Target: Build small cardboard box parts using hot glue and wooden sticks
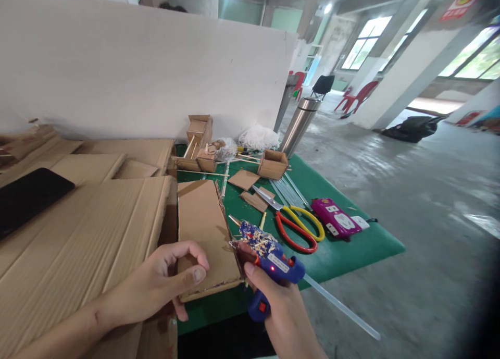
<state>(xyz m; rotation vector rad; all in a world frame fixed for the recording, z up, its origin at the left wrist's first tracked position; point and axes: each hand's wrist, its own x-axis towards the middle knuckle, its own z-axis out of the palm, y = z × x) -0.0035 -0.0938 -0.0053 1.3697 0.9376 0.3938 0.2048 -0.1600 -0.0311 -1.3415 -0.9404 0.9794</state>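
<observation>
My right hand (279, 296) is wrapped round the handle of a blue hot glue gun (269, 255), its nozzle pointing up and left. A clear glue stick (341, 306) juts from the gun's rear, and a small red light glows on its side. Bits of coloured debris cling to the barrel. Just left of the gun lies a flat cardboard box (203, 218). Over its near left part hovers my left hand (174, 275), fingers loosely curled and thumb close to the index finger. Nothing shows between them; the lower fingers are partly hidden.
Scissors (299, 221) with red and yellow handles lie on the green mat (363, 249), near a purple power strip (338, 218). Behind are cardboard pieces (244, 179), a small open box (272, 164) and a steel flask (300, 125). Stacked cardboard (101, 234) carries a black phone (33, 197).
</observation>
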